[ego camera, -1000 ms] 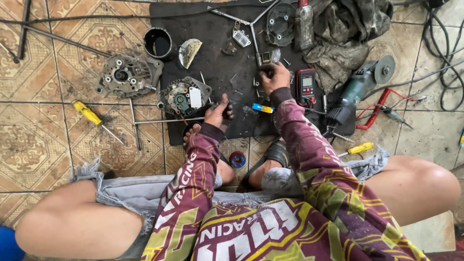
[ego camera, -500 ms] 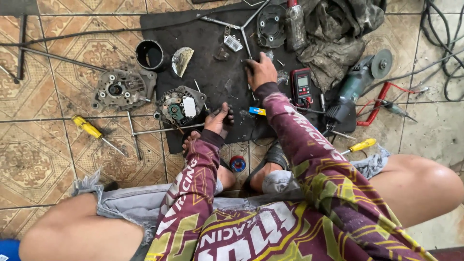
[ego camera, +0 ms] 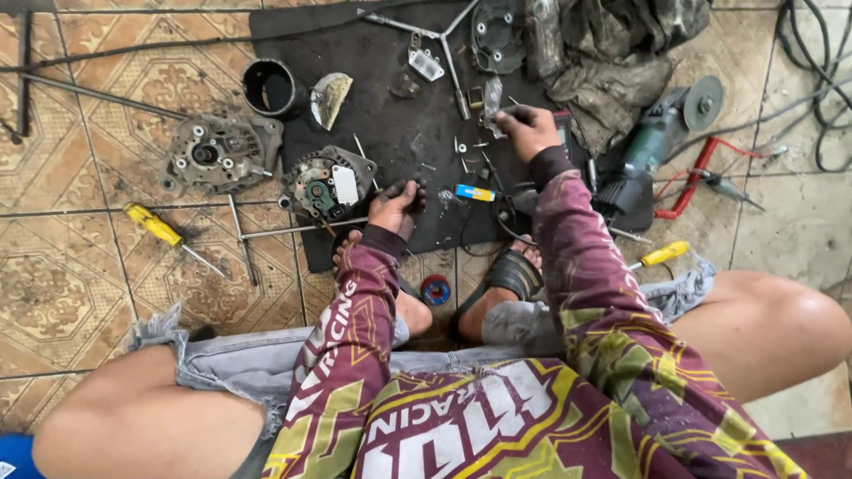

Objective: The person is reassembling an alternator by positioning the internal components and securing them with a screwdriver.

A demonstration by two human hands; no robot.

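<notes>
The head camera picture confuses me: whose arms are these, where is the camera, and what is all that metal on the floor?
The camera sits on a person's head and looks down, so you see their own arms, knees and sandalled feet. They sit on a tiled floor before a black mat. The left hand is closed around a small dark part, beside a round, opened motor-like unit. The right hand reaches further up the mat and pinches something small; I cannot tell what. Around them lie a second metal housing, a black cup, yellow-handled screwdrivers, loose screws, an angle grinder and dirty rags.
</notes>
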